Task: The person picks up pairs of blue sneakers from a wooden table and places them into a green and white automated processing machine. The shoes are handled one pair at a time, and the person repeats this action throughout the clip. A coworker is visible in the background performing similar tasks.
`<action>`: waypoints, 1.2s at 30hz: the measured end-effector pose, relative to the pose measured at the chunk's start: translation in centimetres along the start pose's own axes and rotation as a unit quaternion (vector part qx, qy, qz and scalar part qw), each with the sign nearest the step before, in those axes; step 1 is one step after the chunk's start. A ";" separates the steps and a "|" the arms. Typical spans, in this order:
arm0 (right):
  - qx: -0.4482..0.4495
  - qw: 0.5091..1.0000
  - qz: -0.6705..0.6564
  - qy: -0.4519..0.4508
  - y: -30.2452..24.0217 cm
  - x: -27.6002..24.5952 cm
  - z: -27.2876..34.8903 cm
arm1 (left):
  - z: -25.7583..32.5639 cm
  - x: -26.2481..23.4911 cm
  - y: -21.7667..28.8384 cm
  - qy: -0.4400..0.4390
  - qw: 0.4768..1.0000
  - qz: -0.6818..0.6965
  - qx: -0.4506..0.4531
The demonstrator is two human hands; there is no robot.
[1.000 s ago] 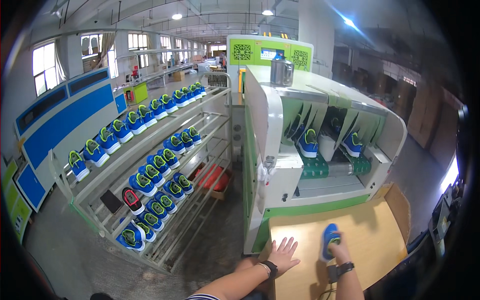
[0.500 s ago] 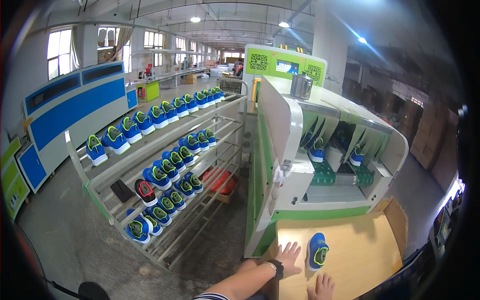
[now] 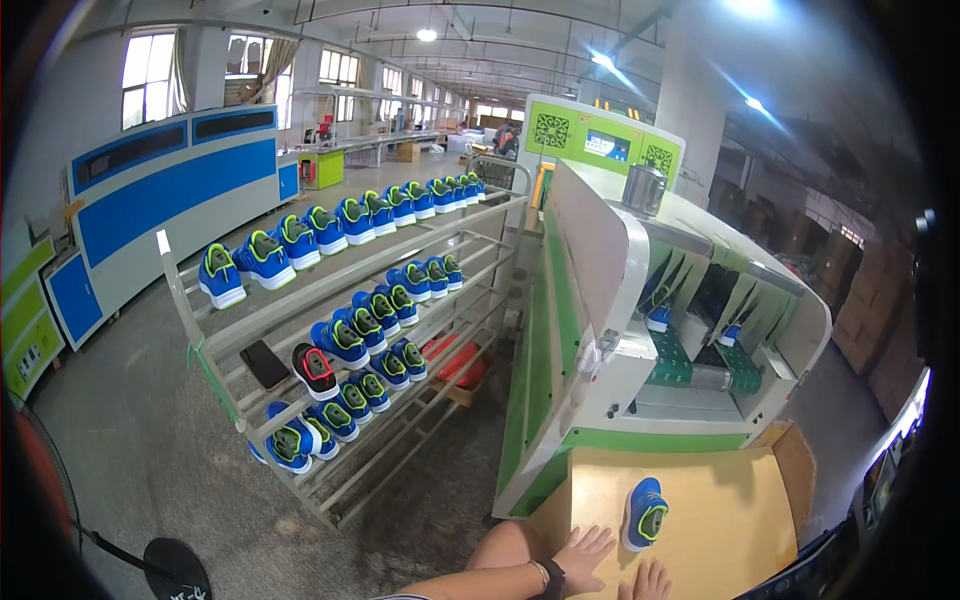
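A blue sneaker [image 3: 645,515] with lime-green trim and a white sole stands upright on a light-brown tabletop [image 3: 720,530]. My left hand [image 3: 585,556] lies flat on the tabletop's left part, fingers spread, with a dark band at the wrist; it holds nothing. Close by, my right hand [image 3: 647,580] rests just below the shoe's near end with fingers stretched out; the picture's lower edge cuts off the rest of it. Neither hand touches the sneaker. Beyond the table, two more blue shoes, one of them this shoe [image 3: 658,318], sit on green conveyor belts [image 3: 668,362], partly behind hanging flaps.
A white-and-green conveyor machine [image 3: 545,380] adjoins the table, with a metal pot [image 3: 645,188] on top. Left of it stands a metal rack [image 3: 210,375] holding several blue sneakers, a black-and-red shoe [image 3: 315,371] and a dark flat object [image 3: 264,366]. A cardboard flap [image 3: 790,465] edges the table's right side.
The two shoes on the belts have travelled deeper into the machine, behind the flaps. My left hand has slid back toward me, away from beside the sneaker. The whole view has turned slightly left.
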State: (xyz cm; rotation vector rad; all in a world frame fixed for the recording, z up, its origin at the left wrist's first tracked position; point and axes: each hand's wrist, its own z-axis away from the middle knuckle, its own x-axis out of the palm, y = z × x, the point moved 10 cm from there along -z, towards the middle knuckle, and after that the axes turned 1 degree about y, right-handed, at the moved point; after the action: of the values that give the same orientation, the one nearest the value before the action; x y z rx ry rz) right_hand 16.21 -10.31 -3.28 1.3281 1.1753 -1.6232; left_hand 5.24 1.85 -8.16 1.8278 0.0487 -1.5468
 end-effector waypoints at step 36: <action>0.002 0.999 -0.021 0.030 -0.2 -0.2 0.4 | 0.3 0.0 0.0 0.012 1.000 0.023 0.006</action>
State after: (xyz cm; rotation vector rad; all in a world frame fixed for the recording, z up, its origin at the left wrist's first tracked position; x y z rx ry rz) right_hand 16.00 -10.62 -3.00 1.3717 1.2444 -1.6259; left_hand 4.97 1.70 -8.19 1.8437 0.0085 -1.4964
